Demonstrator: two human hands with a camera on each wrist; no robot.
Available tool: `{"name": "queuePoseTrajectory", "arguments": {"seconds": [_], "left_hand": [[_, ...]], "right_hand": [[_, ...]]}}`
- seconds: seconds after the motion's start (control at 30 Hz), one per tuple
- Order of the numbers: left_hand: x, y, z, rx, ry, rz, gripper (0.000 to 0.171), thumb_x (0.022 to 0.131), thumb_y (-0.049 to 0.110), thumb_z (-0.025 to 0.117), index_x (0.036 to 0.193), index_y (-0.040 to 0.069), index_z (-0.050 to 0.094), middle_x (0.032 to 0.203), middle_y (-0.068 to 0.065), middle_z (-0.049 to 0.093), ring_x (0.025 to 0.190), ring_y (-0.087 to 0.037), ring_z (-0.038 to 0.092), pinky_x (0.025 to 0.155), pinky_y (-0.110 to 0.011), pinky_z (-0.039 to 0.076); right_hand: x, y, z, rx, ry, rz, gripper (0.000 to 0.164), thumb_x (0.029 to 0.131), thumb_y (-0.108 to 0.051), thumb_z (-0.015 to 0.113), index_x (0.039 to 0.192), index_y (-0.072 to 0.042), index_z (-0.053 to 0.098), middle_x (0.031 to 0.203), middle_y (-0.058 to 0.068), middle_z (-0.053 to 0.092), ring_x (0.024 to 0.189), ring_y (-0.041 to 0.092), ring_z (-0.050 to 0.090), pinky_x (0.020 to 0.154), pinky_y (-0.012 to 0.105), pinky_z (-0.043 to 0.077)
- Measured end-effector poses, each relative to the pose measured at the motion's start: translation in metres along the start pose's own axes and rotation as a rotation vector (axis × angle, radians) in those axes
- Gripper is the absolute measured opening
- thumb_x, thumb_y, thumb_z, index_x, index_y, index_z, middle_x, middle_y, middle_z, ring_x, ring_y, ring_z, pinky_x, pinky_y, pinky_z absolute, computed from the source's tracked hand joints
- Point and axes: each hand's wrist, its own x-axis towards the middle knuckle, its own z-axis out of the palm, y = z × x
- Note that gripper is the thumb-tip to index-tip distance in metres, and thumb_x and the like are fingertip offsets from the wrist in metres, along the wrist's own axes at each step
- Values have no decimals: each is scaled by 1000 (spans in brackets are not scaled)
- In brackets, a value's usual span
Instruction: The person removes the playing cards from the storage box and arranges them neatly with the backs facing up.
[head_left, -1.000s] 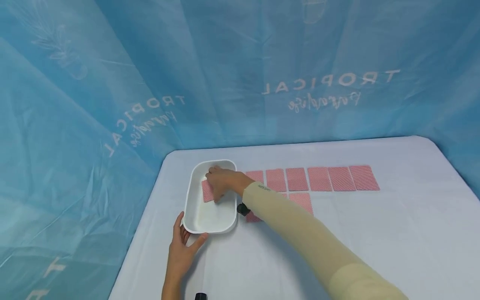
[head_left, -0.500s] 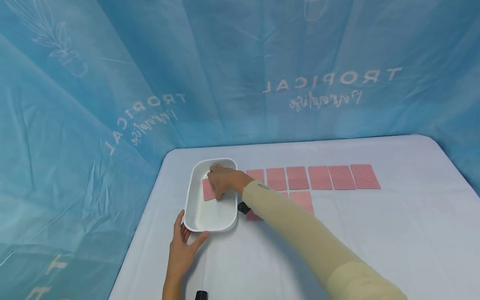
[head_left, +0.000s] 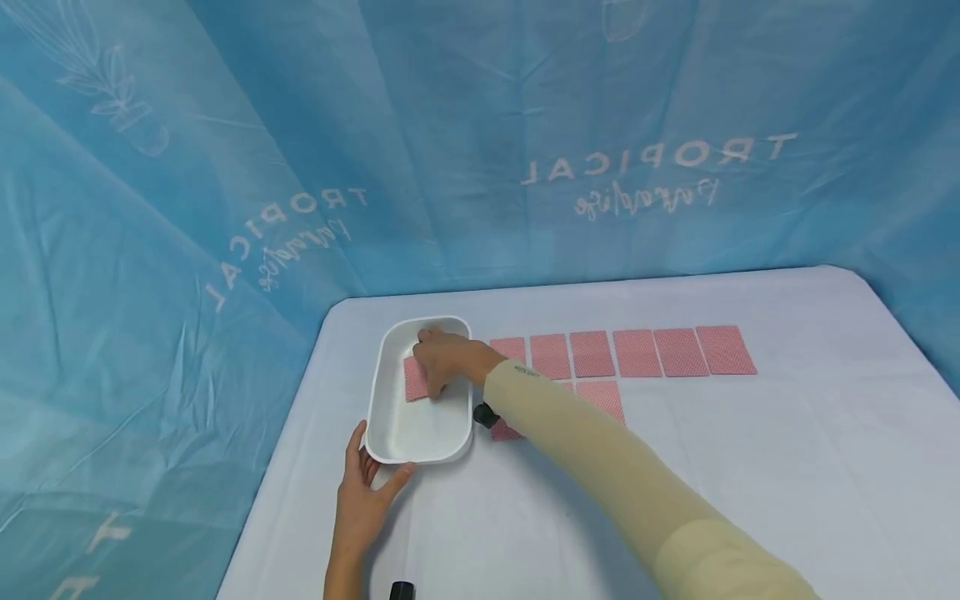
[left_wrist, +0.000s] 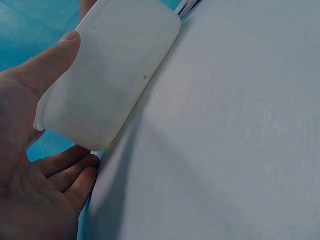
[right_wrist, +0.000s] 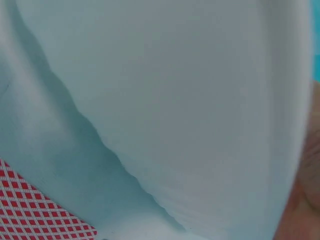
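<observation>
A white rectangular plastic tub (head_left: 420, 433) with rounded corners stands at the left of the table. My left hand (head_left: 363, 504) holds its near left corner; the thumb lies at the rim in the left wrist view, with the other fingers (left_wrist: 82, 185) bent around the corner below. Inside the tub, my right hand (head_left: 446, 358) reaches down over a red-and-white playing card (head_left: 415, 381), lying pattern side up. Thumb and fingertips grip the card at its right part, which the hand covers. The card's red lattice back (right_wrist: 35, 210) fills a lower corner of the right wrist view.
Face-down playing cards (head_left: 637, 354) lie in a row to the right of the tub. A shorter second row (head_left: 602, 400) sits nearer, partly hidden by the right sleeve (head_left: 600, 450). White cloth (head_left: 750, 467) covers the table; blue printed curtains (head_left: 450, 150) hang behind and at left.
</observation>
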Motion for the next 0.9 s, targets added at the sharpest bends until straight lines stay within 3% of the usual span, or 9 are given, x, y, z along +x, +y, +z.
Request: {"name": "queuePoseTrajectory", "arguments": {"seconds": [0.23,0.67,0.9], "left_hand": [[-2,-1,-3,9,36,-41,106,72,47,82,153,33,15,147,-6,38,134,-23,39,107,-29,35],[-5,0,-2,8,23,-17,104,74,45,80,154,29,15,147,-10,38,135,-26,38,109,-34,34],[-3,1,2,8,17,-1,104,73,45,81,153,29,16,147,-8,38,134,-24,39,108,-33,35]], "right_hand": [[3,-8,-5,-14,35,-34,40,70,-38,85,91,-18,58,101,-1,45,94,15,41,74,26,43],[-4,-6,-5,-27,5,14,31,72,-33,83,86,-18,60,103,-1,44,96,15,39,73,26,43],[-12,-3,-7,-27,21,21,35,73,-33,82,94,-17,59,113,2,46,102,15,39,78,25,44]]}}
